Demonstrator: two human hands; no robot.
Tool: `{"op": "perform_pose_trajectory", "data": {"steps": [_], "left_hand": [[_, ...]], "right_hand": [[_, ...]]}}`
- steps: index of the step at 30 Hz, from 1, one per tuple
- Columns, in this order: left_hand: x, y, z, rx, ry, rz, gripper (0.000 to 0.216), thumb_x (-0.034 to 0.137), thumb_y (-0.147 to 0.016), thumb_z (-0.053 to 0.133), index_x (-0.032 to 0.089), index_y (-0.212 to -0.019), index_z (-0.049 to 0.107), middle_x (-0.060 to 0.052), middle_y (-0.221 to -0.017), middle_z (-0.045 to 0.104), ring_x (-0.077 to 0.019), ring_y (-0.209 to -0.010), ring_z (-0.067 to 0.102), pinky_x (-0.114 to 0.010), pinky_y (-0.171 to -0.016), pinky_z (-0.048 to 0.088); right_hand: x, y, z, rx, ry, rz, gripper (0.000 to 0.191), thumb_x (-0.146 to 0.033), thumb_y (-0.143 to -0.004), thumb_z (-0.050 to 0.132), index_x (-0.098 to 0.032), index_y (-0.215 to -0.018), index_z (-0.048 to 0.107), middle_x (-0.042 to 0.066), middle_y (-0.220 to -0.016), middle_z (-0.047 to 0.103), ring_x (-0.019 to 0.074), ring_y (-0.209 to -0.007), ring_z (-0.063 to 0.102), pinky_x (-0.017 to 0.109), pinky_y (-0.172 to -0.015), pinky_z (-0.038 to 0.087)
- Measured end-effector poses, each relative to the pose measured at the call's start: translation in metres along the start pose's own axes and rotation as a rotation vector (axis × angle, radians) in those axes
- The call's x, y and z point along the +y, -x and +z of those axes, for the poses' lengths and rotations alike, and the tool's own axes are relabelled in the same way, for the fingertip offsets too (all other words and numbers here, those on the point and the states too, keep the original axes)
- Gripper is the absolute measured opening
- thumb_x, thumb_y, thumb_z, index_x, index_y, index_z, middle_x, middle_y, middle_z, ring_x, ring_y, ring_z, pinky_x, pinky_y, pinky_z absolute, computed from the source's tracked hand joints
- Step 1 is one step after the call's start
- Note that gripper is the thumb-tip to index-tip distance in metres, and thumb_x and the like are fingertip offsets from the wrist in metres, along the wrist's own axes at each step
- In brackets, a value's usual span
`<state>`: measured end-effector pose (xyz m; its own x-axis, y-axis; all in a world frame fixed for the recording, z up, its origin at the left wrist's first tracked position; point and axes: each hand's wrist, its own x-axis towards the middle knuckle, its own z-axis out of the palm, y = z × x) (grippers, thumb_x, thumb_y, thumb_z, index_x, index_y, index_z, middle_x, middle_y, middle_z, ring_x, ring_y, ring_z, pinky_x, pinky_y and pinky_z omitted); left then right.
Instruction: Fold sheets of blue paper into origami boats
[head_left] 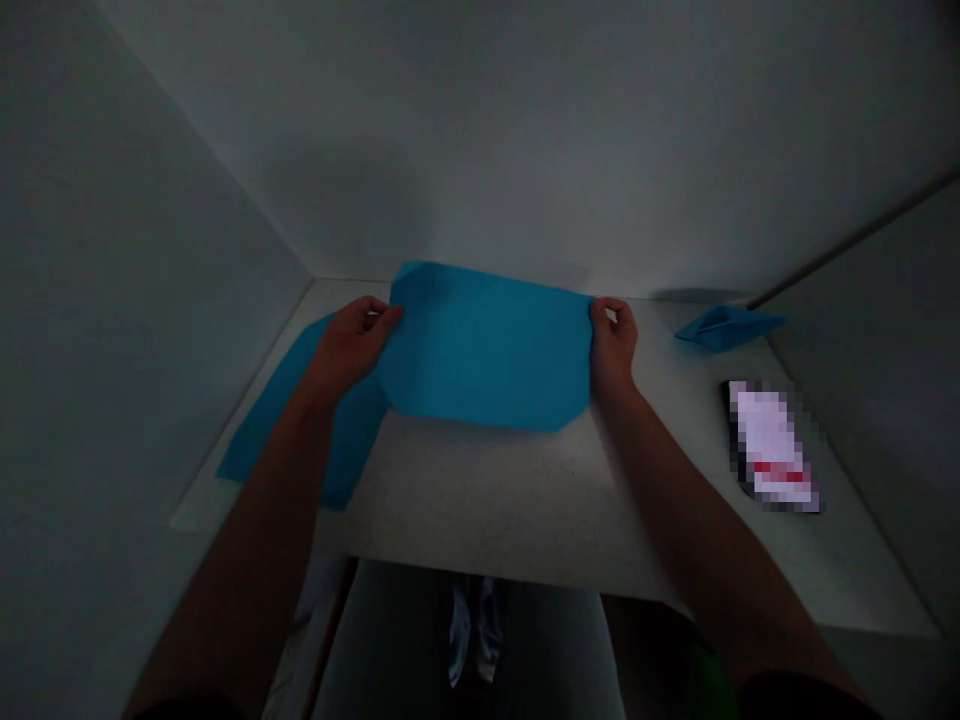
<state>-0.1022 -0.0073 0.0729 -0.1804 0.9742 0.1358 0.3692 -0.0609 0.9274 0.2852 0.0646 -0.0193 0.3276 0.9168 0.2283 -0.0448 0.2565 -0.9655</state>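
Observation:
A blue sheet of paper (491, 350) is stretched between my two hands, raised over the white tabletop. My left hand (356, 340) pinches its left edge between thumb and fingers. At the opposite edge, my right hand (613, 338) has its fingers closed on the paper. The sheet's corners look cut or folded at a slant; which of the two I cannot tell. Beneath my left forearm lies more blue paper (349, 440), flat on the table and partly hidden by the arm. A folded blue paper boat (726, 328) rests at the back right, apart from my right hand.
On the right side of the white table (480, 500) lies a phone (772, 445) with a bright, blurred-out screen. Grey walls enclose the table at the back (525, 150), the left and the right. My legs are below the front edge.

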Motion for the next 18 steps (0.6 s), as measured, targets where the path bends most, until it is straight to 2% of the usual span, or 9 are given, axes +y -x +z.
{"op": "perform_pose_trajectory", "data": {"steps": [2,5,7,10,14,18], "left_hand": [[0.000,0.020,-0.028,0.083,-0.067,-0.094,0.035,0.056,-0.089,0.081,0.024,-0.087,0.067,0.000,-0.065,0.062,-0.0162,-0.056,0.053,-0.025,-0.047,0.034],[-0.006,0.060,-0.062,0.327,-0.135,-0.303,0.036,0.058,-0.090,0.072,0.023,-0.093,0.065,0.000,-0.071,0.063,-0.0164,-0.059,0.055,-0.024,-0.050,0.040],[-0.015,0.090,-0.079,0.443,-0.125,-0.429,0.035,0.056,-0.089,0.069,0.023,-0.095,0.061,0.000,-0.072,0.061,-0.0167,-0.061,0.057,-0.025,-0.053,0.045],[-0.030,0.131,-0.095,0.435,-0.156,-0.554,0.036,0.053,-0.082,0.071,0.023,-0.096,0.058,0.000,-0.072,0.061,-0.0187,-0.064,0.060,-0.027,-0.055,0.048],[-0.044,0.169,-0.104,0.333,-0.242,-0.554,0.040,0.054,-0.080,0.071,0.022,-0.099,0.057,-0.001,-0.071,0.063,-0.0202,-0.064,0.060,-0.029,-0.056,0.044],[-0.049,0.191,-0.111,0.348,-0.392,-0.567,0.042,0.055,-0.079,0.073,0.025,-0.097,0.049,0.000,-0.071,0.062,-0.0245,-0.070,0.064,-0.034,-0.063,0.048]], "right_hand": [[-0.003,0.001,0.005,-0.017,-0.034,0.023,0.057,-0.078,-0.083,0.081,-0.028,-0.099,0.059,-0.010,-0.063,0.048,0.0094,-0.048,0.039,0.024,-0.044,0.025],[-0.005,-0.001,0.012,-0.029,-0.086,0.035,0.055,-0.076,-0.082,0.081,-0.027,-0.093,0.060,-0.009,-0.062,0.048,0.0083,-0.048,0.040,0.023,-0.044,0.023],[-0.005,-0.002,0.014,-0.033,-0.112,0.046,0.054,-0.074,-0.081,0.082,-0.026,-0.088,0.060,-0.009,-0.061,0.048,0.0079,-0.049,0.040,0.022,-0.044,0.023],[-0.004,-0.003,0.015,-0.031,-0.135,0.043,0.053,-0.073,-0.080,0.083,-0.025,-0.084,0.061,-0.008,-0.061,0.049,0.0076,-0.050,0.040,0.022,-0.045,0.023],[-0.004,-0.003,0.016,-0.030,-0.144,0.026,0.054,-0.073,-0.079,0.083,-0.024,-0.081,0.062,-0.007,-0.062,0.051,0.0076,-0.052,0.042,0.022,-0.047,0.024],[-0.007,-0.003,0.018,-0.029,-0.144,0.019,0.054,-0.073,-0.077,0.083,-0.024,-0.080,0.062,-0.007,-0.062,0.050,0.0078,-0.051,0.041,0.023,-0.047,0.024]]}}
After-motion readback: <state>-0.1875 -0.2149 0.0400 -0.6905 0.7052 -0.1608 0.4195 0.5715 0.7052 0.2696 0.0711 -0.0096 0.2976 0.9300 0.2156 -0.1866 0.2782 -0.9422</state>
